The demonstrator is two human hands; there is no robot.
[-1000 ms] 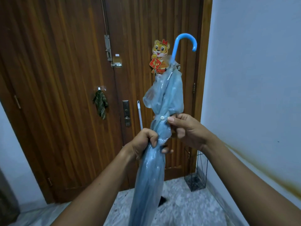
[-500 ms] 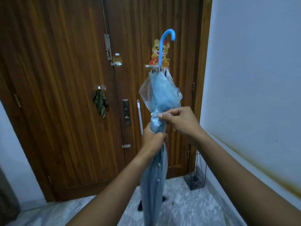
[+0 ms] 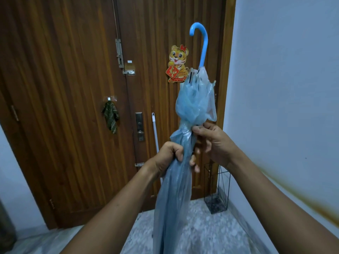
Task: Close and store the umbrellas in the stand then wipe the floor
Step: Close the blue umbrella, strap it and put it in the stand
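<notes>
From the head camera, the folded umbrella (image 3: 185, 147) stands handle-up before the door (image 3: 73, 88), the left hand (image 3: 168, 156) gripping its middle and the right hand (image 3: 212, 142) pinching the gathered canopy above. It looks closed but not yet fastened. The wire stand (image 3: 217, 191) by the wall (image 3: 284, 88) waits, and the floor (image 3: 211, 231) is unwiped.

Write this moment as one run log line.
left hand: grips umbrella | right hand: pinches umbrella higher up | stand: on floor by door

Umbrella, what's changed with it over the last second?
The umbrella has been twisted about its shaft: its blue hook handle, which curled right, now curls left. The left hand still grips the folded canopy and the right hand still pinches its gathered waist. The wire stand stays in the corner.
</notes>
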